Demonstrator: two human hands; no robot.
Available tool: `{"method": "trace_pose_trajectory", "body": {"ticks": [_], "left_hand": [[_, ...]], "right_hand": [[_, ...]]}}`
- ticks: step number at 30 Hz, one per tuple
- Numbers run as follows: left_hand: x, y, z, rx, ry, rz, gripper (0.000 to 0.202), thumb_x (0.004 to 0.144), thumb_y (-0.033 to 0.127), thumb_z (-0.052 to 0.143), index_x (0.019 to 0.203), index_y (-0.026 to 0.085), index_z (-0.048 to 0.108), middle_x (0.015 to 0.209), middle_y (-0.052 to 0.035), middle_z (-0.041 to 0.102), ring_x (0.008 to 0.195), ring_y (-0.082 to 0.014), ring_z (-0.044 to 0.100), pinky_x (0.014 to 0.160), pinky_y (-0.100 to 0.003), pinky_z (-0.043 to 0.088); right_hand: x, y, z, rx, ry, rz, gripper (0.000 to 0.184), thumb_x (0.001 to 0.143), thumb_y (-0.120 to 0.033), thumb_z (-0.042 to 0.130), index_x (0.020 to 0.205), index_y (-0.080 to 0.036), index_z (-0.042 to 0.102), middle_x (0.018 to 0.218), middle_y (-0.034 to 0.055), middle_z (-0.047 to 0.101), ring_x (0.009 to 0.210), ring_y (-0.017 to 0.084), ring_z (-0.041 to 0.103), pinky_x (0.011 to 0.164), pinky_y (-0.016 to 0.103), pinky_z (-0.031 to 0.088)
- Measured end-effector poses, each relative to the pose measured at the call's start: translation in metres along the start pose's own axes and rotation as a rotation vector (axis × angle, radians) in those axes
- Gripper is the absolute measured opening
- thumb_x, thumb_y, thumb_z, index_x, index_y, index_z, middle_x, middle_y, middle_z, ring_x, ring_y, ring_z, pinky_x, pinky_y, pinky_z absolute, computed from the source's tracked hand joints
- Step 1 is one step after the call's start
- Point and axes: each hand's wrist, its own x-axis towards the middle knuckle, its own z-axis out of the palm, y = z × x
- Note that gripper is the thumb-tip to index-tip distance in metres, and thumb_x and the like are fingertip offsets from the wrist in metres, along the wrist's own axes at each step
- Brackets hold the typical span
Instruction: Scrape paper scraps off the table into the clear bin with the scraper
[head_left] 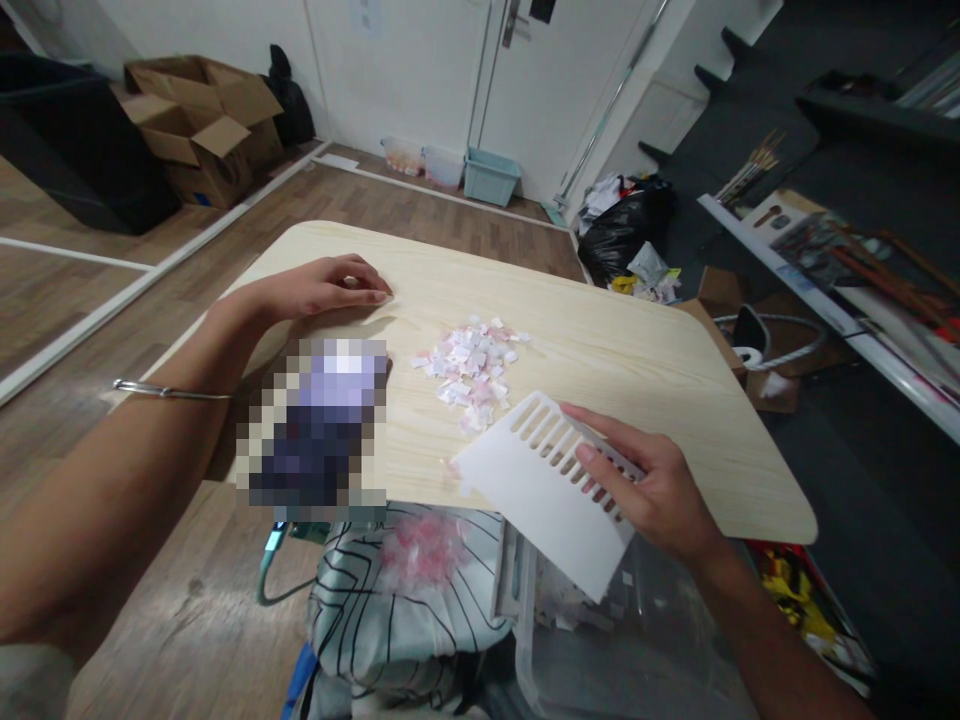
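A heap of small white and pink paper scraps (473, 364) lies in the middle of a light wooden table (615, 340). My right hand (651, 487) is closed on a flat white plastic scraper with slots (540, 480), held at the table's near edge just below the heap. My left hand (324, 286) rests palm down on the table to the left of the scraps, fingers stretched out, holding nothing. A thin metal bangle (169, 391) circles my left forearm. More pink scraps (424, 548) lie on a striped cloth (390, 610) below the table edge.
A clear plastic bin (637, 650) stands under the table's near edge. A blurred-out patch (319, 430) covers something on the table. Open cardboard boxes (202, 125) stand far left, a black rubbish bag (626, 230) and a cluttered shelf (840, 260) at right.
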Motion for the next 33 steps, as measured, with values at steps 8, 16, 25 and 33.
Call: {"method": "trace_pose_trajectory", "body": {"ticks": [8, 16, 25, 33], "left_hand": [[0.000, -0.002, 0.001, 0.001, 0.003, -0.008, 0.063, 0.102, 0.078, 0.089, 0.131, 0.024, 0.105, 0.143, -0.0196, 0.092, 0.137, -0.0384, 0.084, 0.132, -0.057, 0.064], [-0.001, 0.001, 0.000, 0.000, -0.005, -0.017, 0.064, 0.103, 0.078, 0.088, 0.131, 0.024, 0.104, 0.147, -0.0201, 0.091, 0.139, -0.0392, 0.083, 0.132, -0.057, 0.063], [0.000, -0.002, 0.000, 0.008, -0.008, 0.007, 0.065, 0.104, 0.080, 0.085, 0.130, 0.023, 0.104, 0.148, -0.0200, 0.091, 0.139, -0.0389, 0.083, 0.133, -0.057, 0.063], [0.000, -0.006, 0.002, 0.009, 0.003, -0.002, 0.065, 0.104, 0.082, 0.088, 0.132, 0.025, 0.104, 0.148, -0.0181, 0.092, 0.139, -0.0388, 0.083, 0.133, -0.056, 0.064]], "right_hand": [[0.005, -0.001, -0.001, 0.013, 0.013, 0.021, 0.044, 0.114, -0.037, 0.086, 0.154, -0.028, 0.100, 0.141, 0.0114, 0.101, 0.110, 0.033, 0.102, 0.100, 0.044, 0.084], [0.007, -0.005, -0.003, 0.031, 0.021, -0.001, 0.042, 0.110, -0.036, 0.087, 0.149, -0.026, 0.101, 0.141, 0.0097, 0.100, 0.111, 0.032, 0.101, 0.099, 0.041, 0.083], [0.009, -0.018, 0.007, 0.041, -0.116, -0.050, 0.043, 0.112, -0.031, 0.082, 0.150, -0.030, 0.101, 0.149, 0.0093, 0.096, 0.138, 0.037, 0.098, 0.125, 0.051, 0.077], [-0.016, -0.015, -0.020, -0.101, 0.127, 0.033, 0.040, 0.115, -0.039, 0.085, 0.151, -0.034, 0.101, 0.110, 0.0052, 0.103, 0.069, 0.025, 0.091, 0.071, 0.036, 0.078]]}}
